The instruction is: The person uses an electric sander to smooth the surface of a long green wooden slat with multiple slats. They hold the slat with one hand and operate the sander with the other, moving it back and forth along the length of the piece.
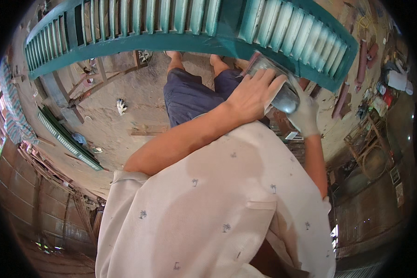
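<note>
A green louvred shutter [190, 42] spans the top of the view, its right-hand slats worn pale. Against its near rail, right of centre, is a handheld power tool with a dark rounded end [286, 99], which looks like a sander. My bare left hand [256, 92] lies over the tool with its fingers curled on it. From the other side, my right hand [306, 112], in a pale glove, grips the same tool. The tool's underside and several of my right fingers are hidden.
On the dirt floor at left lie a second green louvred shutter [69, 139] and a loose glove [121, 106]. Striped cloth [15, 104] hangs at the far left. Reddish-brown wooden pieces [342, 99], a wooden frame [370, 148] and assorted clutter occupy the right side.
</note>
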`<state>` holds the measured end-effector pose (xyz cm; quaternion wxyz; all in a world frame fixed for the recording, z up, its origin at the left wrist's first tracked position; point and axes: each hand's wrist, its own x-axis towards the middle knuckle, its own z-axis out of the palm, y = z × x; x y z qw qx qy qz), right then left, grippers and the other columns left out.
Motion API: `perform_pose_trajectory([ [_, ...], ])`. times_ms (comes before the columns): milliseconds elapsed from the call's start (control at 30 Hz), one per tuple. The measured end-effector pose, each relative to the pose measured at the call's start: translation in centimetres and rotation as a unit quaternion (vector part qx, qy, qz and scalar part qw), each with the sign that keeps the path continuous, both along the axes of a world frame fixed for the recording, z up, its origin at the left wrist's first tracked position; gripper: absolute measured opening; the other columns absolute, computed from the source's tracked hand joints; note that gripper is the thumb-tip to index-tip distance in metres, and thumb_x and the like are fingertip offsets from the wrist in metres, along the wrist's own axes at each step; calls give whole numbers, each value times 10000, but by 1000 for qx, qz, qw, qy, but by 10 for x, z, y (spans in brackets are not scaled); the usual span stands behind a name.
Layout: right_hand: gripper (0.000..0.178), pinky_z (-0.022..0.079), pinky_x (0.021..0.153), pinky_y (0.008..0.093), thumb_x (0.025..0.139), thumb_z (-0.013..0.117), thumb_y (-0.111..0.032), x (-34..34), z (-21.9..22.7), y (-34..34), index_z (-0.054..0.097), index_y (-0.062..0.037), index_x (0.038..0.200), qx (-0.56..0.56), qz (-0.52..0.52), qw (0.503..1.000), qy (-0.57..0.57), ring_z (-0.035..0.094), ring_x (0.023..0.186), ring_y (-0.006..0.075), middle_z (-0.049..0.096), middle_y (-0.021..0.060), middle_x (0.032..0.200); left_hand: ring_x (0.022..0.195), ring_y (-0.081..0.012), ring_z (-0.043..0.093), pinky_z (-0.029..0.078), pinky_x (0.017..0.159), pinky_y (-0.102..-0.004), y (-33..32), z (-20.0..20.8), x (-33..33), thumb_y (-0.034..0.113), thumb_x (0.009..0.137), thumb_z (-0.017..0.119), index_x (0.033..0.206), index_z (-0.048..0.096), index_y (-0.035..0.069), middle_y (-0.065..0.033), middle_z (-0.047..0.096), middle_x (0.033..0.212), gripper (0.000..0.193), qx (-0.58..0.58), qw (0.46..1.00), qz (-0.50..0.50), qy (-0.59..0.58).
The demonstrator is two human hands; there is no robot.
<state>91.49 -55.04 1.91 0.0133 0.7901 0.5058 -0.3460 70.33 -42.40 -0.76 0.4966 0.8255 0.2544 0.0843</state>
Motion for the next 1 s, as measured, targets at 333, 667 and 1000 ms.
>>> perform_pose_trajectory([
  [333,545,561,1013,372,836,948,-111,4,-12,-130,702,112,1268,91,-487,857,142,734,1108,232,771,168,1259,1718,-348,173,160,1315,-745,33,-74,-120,331,891,870,1744,292,33,-162,212,1842,1073,252,902,-54,348],
  [667,557,572,1001,382,852,951,-131,11,-3,-96,704,107,1290,120,-449,878,114,735,1109,233,776,165,1252,1712,-356,199,187,1317,-740,-11,-76,-34,151,989,625,1737,315,37,-154,220,1847,818,214,945,-52,240],
  [1000,729,601,985,413,821,920,-229,-2,4,-18,667,-82,1488,106,-146,977,115,805,1091,285,814,163,1250,1658,-340,340,256,1311,-701,42,-61,-175,281,877,876,1731,337,91,-152,377,1779,1027,203,846,185,457],
])
